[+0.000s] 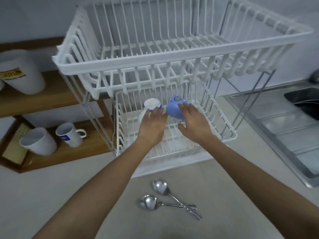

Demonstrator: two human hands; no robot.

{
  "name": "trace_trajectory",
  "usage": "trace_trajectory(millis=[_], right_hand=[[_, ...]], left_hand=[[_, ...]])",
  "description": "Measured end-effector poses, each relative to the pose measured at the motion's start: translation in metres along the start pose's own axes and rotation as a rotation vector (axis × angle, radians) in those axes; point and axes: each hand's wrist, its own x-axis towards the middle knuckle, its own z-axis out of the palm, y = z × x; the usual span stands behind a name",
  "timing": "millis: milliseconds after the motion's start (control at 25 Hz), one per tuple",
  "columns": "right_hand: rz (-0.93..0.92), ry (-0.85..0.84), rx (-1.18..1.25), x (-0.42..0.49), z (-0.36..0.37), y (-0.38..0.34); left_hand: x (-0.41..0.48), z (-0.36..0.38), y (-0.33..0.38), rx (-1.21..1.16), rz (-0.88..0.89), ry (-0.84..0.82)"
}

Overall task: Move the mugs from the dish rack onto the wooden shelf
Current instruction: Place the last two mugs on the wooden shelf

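A white two-tier dish rack stands on the counter. On its lower tier lie a white mug with a blue band and a blue mug with a spiral mark. My left hand reaches into the lower tier, fingers spread, just in front of the white mug. My right hand is spread against the blue mug, fingers on its side, not closed round it. Two white mugs stand on the lower board of the wooden shelf at the left.
A white jug with a yellow label stands on the shelf's upper board. Two metal spoons lie crossed on the counter in front of the rack. A steel sink and drainboard are at the right.
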Motion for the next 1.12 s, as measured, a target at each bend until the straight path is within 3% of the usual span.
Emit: trace_trajectory(millis=[120, 240, 280, 400, 520, 600, 680, 800, 880, 960, 1040, 1120], right_hand=[[-0.006, -0.092, -0.178, 0.039, 0.006, 0.011], [-0.012, -0.121, -0.290, 0.066, 0.016, 0.017], [0.009, -0.135, -0.292, 0.073, 0.021, 0.019], [0.107, -0.164, -0.232, 0.084, 0.034, 0.023], [0.171, -0.144, -0.143, 0.089, 0.042, 0.025], [0.200, -0.113, -0.063, 0.088, 0.043, 0.028], [0.263, -0.071, 0.083, 0.081, 0.041, 0.035], [0.402, 0.069, 0.529, 0.062, 0.029, 0.048], [0.358, 0.206, 0.862, 0.045, 0.015, 0.052], [0.293, 0.281, 1.149, 0.023, -0.002, 0.052], [0.237, 0.325, 1.222, -0.006, -0.022, 0.048], [0.165, 0.338, 1.128, -0.039, -0.039, 0.043]], left_hand=[[0.027, -0.003, -0.011, 0.437, 0.130, -0.001], [0.049, -0.006, -0.010, 0.630, 0.162, 0.010], [0.057, 0.001, -0.011, 0.709, 0.220, -0.019], [0.070, 0.023, -0.006, 0.889, 0.274, -0.346], [0.077, 0.029, -0.011, 1.149, 0.442, -0.320], [0.080, 0.032, -0.017, 1.140, 0.504, -0.320], [0.079, 0.027, -0.025, 1.005, 0.423, -0.295], [0.069, 0.000, -0.036, 0.653, 0.026, -0.033], [0.055, -0.008, -0.034, 0.253, -0.276, -0.167], [0.032, -0.018, -0.019, -0.063, -0.401, -0.130], [-0.003, -0.030, 0.003, -0.385, -0.489, -0.021], [-0.046, -0.040, 0.025, -0.727, -0.566, 0.047]])
